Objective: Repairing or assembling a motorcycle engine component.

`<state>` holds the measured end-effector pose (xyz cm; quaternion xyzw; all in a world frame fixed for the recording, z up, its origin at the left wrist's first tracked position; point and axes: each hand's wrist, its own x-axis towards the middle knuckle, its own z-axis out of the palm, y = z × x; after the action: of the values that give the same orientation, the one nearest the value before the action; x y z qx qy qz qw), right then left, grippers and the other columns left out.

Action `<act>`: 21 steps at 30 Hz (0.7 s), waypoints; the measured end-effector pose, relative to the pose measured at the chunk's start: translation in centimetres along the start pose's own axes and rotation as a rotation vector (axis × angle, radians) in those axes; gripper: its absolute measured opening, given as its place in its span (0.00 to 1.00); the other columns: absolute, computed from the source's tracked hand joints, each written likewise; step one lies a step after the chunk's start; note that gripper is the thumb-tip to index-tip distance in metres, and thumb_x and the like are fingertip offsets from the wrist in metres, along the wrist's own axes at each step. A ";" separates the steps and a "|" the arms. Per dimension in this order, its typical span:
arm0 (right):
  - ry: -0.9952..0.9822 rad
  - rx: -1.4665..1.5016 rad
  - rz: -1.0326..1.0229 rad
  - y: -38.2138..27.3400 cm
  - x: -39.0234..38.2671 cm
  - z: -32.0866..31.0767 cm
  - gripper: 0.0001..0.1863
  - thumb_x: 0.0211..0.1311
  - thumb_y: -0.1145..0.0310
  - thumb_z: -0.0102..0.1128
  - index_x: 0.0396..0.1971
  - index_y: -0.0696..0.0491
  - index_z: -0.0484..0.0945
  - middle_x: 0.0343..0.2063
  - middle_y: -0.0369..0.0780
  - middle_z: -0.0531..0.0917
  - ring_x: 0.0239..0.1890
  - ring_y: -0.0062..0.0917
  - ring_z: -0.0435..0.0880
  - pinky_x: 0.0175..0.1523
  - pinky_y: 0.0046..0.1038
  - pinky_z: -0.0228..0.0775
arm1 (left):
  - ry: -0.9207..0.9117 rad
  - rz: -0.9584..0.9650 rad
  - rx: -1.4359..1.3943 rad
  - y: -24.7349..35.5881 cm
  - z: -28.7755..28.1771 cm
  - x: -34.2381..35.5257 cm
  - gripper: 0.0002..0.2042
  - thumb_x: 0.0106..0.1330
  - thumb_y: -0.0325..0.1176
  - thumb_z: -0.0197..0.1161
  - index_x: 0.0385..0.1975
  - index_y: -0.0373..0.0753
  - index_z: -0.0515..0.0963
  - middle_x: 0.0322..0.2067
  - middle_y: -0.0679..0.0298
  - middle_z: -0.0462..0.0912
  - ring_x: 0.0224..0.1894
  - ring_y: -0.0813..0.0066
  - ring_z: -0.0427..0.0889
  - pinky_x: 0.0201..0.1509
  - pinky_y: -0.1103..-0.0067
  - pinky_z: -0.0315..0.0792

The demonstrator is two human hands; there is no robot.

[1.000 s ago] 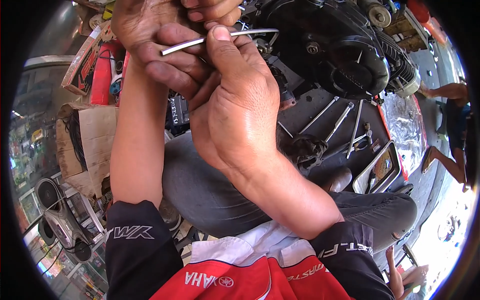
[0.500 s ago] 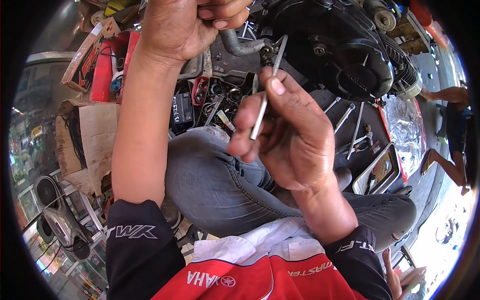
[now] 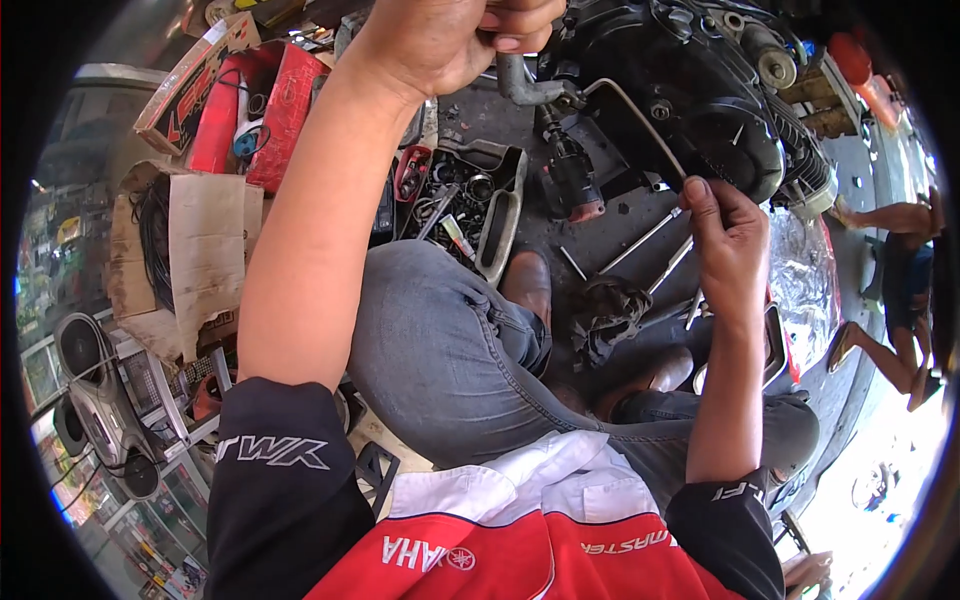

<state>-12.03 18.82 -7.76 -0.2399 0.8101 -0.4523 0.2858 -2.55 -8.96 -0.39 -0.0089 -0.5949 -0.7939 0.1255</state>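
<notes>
Slanting through the upper right of the frame, one thin bent metal rod [image 3: 641,119] is clamped near its lower end by the right hand [image 3: 732,235], between thumb and fingers, seemingly held far from the bend so that the long arm gives reach and leverage. Its bent tip is close to the end of one curved grey lever [image 3: 535,93] at upper centre (whether the two touch, I cannot tell). The left hand [image 3: 440,42], partly cut off by the top edge, has its fingers closed around the lever's upper part, probably to steady it. Two hands, then, with one item each. Behind the rod, filling the upper right, is one black engine [image 3: 700,105]. Below it, right of centre, at least two long metal tools [image 3: 640,241] lie on the dark floor [image 3: 550,228] near one crumpled dark cloth [image 3: 608,315], likely left there within easy reach. At centre, one rimmed tray [image 3: 518,185] gathers many small parts [image 3: 465,205], too jumbled to count, presumably to stop them scattering. At upper left, one red box [image 3: 285,130] sits above one cardboard box [image 3: 207,250] holding dark cable [image 3: 152,235].
</notes>
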 end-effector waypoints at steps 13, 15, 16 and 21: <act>-0.029 0.844 -0.227 -2.6 -0.5 0.5 0.13 0.78 0.64 0.56 0.44 0.60 0.79 0.29 0.35 0.81 0.30 0.17 0.79 0.36 0.19 0.71 | 0.158 -0.067 -0.013 0.0 0.5 -0.4 0.31 0.63 0.70 0.62 0.15 0.54 0.58 0.12 0.76 0.54 0.12 0.85 0.55 0.18 0.82 0.51; -0.065 0.824 -0.273 -3.5 -0.9 0.8 0.12 0.77 0.65 0.58 0.44 0.60 0.80 0.32 0.38 0.84 0.35 0.20 0.83 0.39 0.20 0.75 | 0.154 -0.081 -0.032 -0.2 0.3 -0.4 0.30 0.64 0.68 0.62 0.14 0.53 0.59 0.12 0.76 0.55 0.12 0.84 0.55 0.19 0.82 0.52; -0.019 0.800 -0.215 -4.1 -1.0 0.8 0.11 0.76 0.66 0.59 0.45 0.59 0.80 0.36 0.41 0.87 0.39 0.23 0.87 0.41 0.21 0.79 | 0.163 -0.084 -0.081 -0.3 0.2 -0.4 0.29 0.65 0.64 0.63 0.14 0.52 0.60 0.12 0.76 0.56 0.13 0.83 0.56 0.20 0.81 0.54; 0.149 0.363 -0.434 -6.6 1.9 0.6 0.11 0.71 0.70 0.65 0.48 0.59 0.81 0.37 0.41 0.89 0.40 0.24 0.89 0.40 0.24 0.82 | 0.211 -0.099 -0.148 0.0 0.0 0.1 0.23 0.65 0.54 0.65 0.16 0.51 0.64 0.13 0.77 0.60 0.13 0.84 0.58 0.22 0.82 0.59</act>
<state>-12.10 14.13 -2.74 -0.3187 0.6645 -0.6567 0.1600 -2.65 -8.98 -0.41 0.0950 -0.5180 -0.8373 0.1470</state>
